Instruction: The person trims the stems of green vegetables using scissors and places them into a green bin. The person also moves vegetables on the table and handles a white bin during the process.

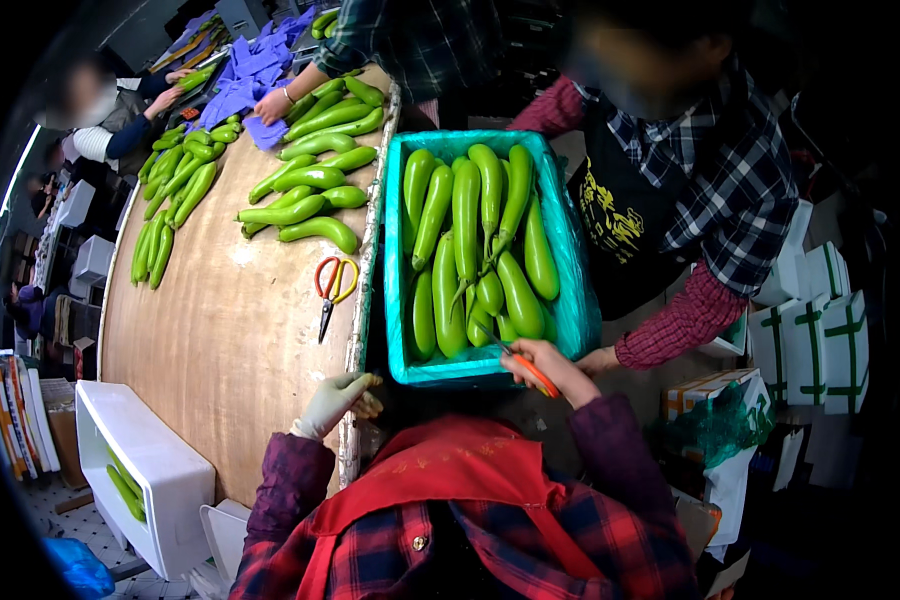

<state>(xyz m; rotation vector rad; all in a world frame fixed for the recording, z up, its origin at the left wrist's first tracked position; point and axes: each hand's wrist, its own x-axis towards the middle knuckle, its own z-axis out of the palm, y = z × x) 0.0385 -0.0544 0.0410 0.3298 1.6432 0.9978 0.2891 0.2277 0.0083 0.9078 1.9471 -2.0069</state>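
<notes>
My right hand (553, 367) is closed round orange-handled scissors (538, 376), whose blades point into the near end of a crate (397, 300) lined with teal plastic. Long green eggplants (467, 220) fill the crate, several with stems toward its middle. The blade tips lie close to the lower eggplants; whether they touch one I cannot tell. My left hand (336, 404), in a whitish glove with stained fingertips, hovers by the table's right edge with its fingers curled in, and nothing shows in it. A second pair of scissors (332, 292), with red and yellow handles, lies on the table.
More green eggplants (313, 180) lie in groups on the wooden table (190, 340), near purple wrapping sheets (253, 75). A co-worker in checked clothing (710, 170) stands right of the crate, one hand near mine. A white foam box (175, 470) is at the lower left; cartons stand at right.
</notes>
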